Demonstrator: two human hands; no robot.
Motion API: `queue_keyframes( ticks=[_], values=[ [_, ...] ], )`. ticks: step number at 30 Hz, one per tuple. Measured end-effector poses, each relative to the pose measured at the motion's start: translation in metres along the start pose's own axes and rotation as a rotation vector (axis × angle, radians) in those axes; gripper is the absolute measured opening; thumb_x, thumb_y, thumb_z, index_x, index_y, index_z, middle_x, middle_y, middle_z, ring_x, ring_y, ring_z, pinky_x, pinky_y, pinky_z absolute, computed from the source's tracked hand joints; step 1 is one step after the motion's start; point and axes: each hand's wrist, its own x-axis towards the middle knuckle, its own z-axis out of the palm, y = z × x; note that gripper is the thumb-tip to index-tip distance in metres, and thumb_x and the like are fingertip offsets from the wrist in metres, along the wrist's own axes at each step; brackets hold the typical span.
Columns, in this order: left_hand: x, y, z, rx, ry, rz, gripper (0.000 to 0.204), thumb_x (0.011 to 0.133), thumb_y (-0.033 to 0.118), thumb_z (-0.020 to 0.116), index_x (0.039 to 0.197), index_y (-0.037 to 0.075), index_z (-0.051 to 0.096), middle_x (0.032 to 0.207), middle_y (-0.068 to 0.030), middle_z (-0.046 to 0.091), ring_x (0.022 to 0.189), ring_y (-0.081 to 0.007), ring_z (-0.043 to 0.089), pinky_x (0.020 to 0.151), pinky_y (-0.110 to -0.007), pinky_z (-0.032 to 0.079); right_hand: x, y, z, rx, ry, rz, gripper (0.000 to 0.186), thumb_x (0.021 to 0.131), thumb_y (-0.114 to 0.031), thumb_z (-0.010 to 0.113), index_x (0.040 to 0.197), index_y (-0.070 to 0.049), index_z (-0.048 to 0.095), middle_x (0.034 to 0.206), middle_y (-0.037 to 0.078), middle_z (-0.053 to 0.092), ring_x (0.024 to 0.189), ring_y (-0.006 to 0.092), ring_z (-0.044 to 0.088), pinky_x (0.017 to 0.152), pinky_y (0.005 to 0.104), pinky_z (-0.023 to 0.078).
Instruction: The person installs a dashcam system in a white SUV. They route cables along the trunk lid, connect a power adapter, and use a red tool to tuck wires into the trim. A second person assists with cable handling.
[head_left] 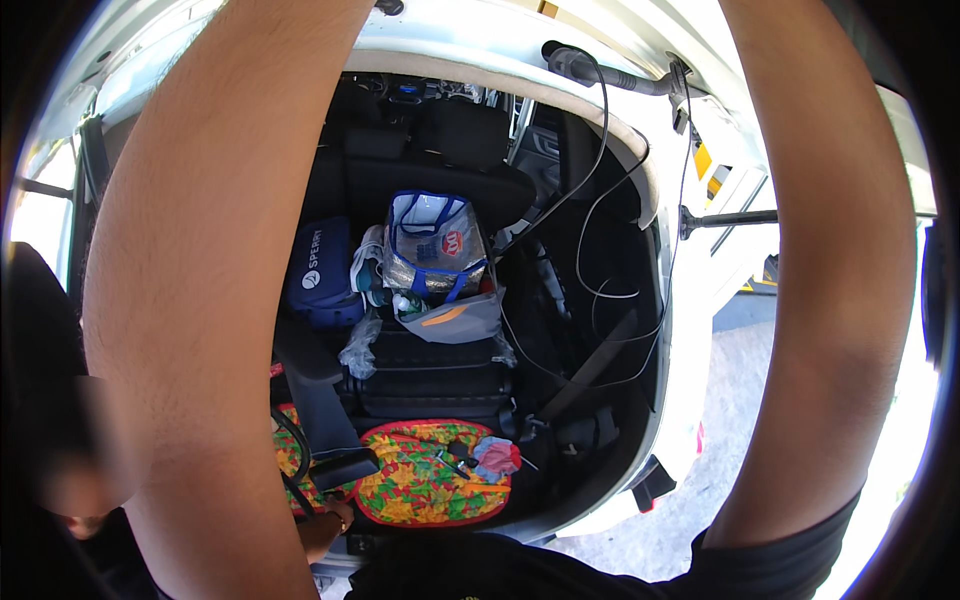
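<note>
Both my arms are raised. My left arm (220, 250) and my right arm (825, 260) run past the picture's upper edge, so neither of my hands shows. Between the arms lies the open back of a vehicle. Near my right arm, a black tubular piece (615, 78) sits at the upper edge of the opening. Thin black cables (583, 225) hang from there in loose loops down into the cargo space. What my hands touch or hold is hidden.
A silver insulated bag (420, 255) with blue trim, a blue case (322, 275), sneakers (367, 262) and a grey bag (455, 322) rest on black luggage (430, 385). Nearer lies a colourful leaf-patterned mat (405, 485). Another person's hand (325, 528) is low at the left. A black strut (735, 220) stands right.
</note>
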Motion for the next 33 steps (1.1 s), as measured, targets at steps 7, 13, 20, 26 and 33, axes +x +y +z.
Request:
queue_keyframes(
  ticks=[7, 13, 20, 26, 33],
  values=[
    [0.007, 0.005, 0.009, -0.032, -0.038, -0.066, 0.029, 0.091, 0.017, 0.075, 0.11, -0.005, 0.077, 0.115, -0.0242, 0.077, 0.113, -0.0385, 0.074, 0.095, -0.04, 0.06, 0.002, 0.0, -0.001, 0.026, -0.007, 0.004, 0.031, 0.099, -0.037, 0.078, 0.098, -0.006, 0.081, 0.091, 0.007, 0.081, 0.084, 0.0149, 0.078, 0.07, 0.031, 0.056],
    [0.016, 0.01, 0.004, 1.044, -0.393, 0.596, 0.027, 0.09, 0.01, 0.076, 0.115, 0.001, 0.078, 0.118, -0.0168, 0.077, 0.112, -0.0331, 0.074, 0.093, -0.037, 0.059, 0.002, 0.001, -0.002, 0.034, -0.014, 0.016, 0.03, 0.099, -0.036, 0.078, 0.095, -0.006, 0.081, 0.089, 0.006, 0.081, 0.081, 0.0149, 0.077, 0.071, 0.0308, 0.056],
    [-0.002, 0.015, 0.008, -0.488, -0.172, -0.335, 0.035, 0.099, 0.019, 0.061, 0.123, -0.004, 0.071, 0.123, -0.0219, 0.074, 0.106, -0.0386, 0.073, 0.089, -0.045, 0.058, 0.001, 0.002, -0.001, 0.044, -0.011, -0.013, 0.031, 0.099, -0.036, 0.078, 0.095, -0.005, 0.081, 0.089, 0.005, 0.081, 0.081, 0.0149, 0.077, 0.07, 0.031, 0.056],
    [0.026, -0.008, 0.028, 0.338, -0.279, 0.239, 0.035, 0.104, 0.013, 0.05, 0.127, -0.003, 0.072, 0.128, -0.0232, 0.074, 0.114, -0.0395, 0.073, 0.091, -0.047, 0.059, 0.012, 0.005, 0.0, 0.036, -0.024, 0.047, 0.031, 0.099, -0.036, 0.079, 0.096, -0.005, 0.08, 0.09, 0.005, 0.081, 0.081, 0.0144, 0.077, 0.069, 0.0306, 0.056],
    [0.028, -0.006, 0.023, 0.77, -0.242, 0.493, 0.03, 0.102, 0.013, 0.057, 0.12, 0.001, 0.078, 0.122, -0.0223, 0.077, 0.116, -0.0352, 0.075, 0.096, -0.043, 0.06, 0.013, 0.009, 0.001, 0.071, -0.026, 0.055, 0.031, 0.099, -0.037, 0.079, 0.095, -0.006, 0.08, 0.089, 0.005, 0.081, 0.079, 0.0136, 0.077, 0.067, 0.0302, 0.056]
  ],
)
